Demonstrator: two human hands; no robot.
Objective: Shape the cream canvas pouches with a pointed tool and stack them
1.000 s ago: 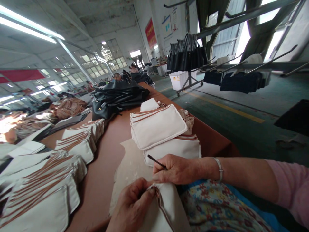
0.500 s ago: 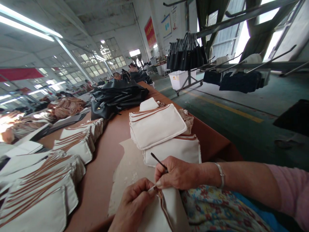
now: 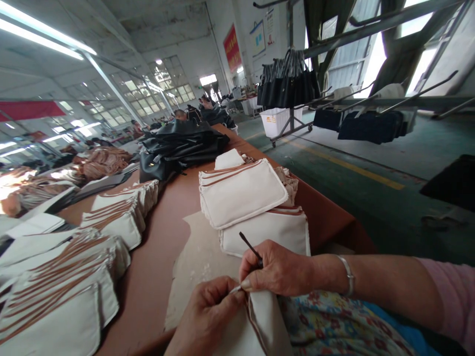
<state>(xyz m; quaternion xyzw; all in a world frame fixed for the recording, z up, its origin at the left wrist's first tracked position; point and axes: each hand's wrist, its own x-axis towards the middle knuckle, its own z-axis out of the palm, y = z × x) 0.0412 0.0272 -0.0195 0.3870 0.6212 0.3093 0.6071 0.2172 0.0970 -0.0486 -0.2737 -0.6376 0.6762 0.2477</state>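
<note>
A cream pouch with a brown-edged opening rests at the table's near edge, over my lap. My left hand pinches the pouch's top edge between thumb and fingers. My right hand is closed around a thin dark stick-like tool, whose upper end points up and to the left. Its thumb and fingertip meet the pouch edge right beside the left fingertips. The tool's lower end is hidden in the right hand. Just beyond my hands lies a stack of cream pouches with brown edges.
Rows of cream pouches lie along the left of the brown table. Black leather pieces are heaped farther back. A piece of tan sheet lies under the stack. Right of the table stands a rack with black bags.
My right hand has shifted slightly right and down with the tool, which tilts a little differently. My left hand keeps its pinch on the pouch edge.
</note>
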